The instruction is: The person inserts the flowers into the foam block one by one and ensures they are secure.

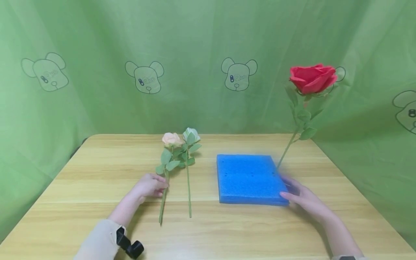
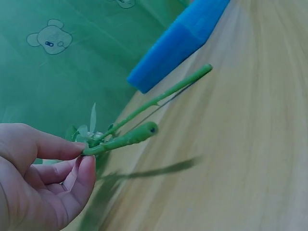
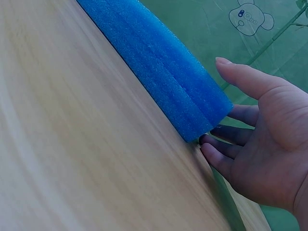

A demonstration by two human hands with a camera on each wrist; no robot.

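Observation:
In the head view my left hand (image 1: 151, 186) pinches the stem of a pale pink rose (image 1: 172, 139) between thumb and fingertips. The left wrist view shows the cut end of this stem (image 2: 130, 138) tipped up off the table. Just right of it lies a white rose (image 1: 191, 135), its thin stem (image 1: 189, 191) on the wood. My right hand (image 1: 300, 196) is at the right side of a blue foam block (image 1: 250, 180). In the right wrist view its fingers touch the block's end, with the thumb lifted apart. A tall red rose (image 1: 313, 79) stands leaning at the block's right edge.
The wooden table (image 1: 107, 159) reaches back to a green curtain (image 1: 195, 32) with bear-head outlines. Several small holes dot the foam block's top. A black wrist camera (image 1: 130, 245) is strapped over the left sleeve (image 1: 99, 240).

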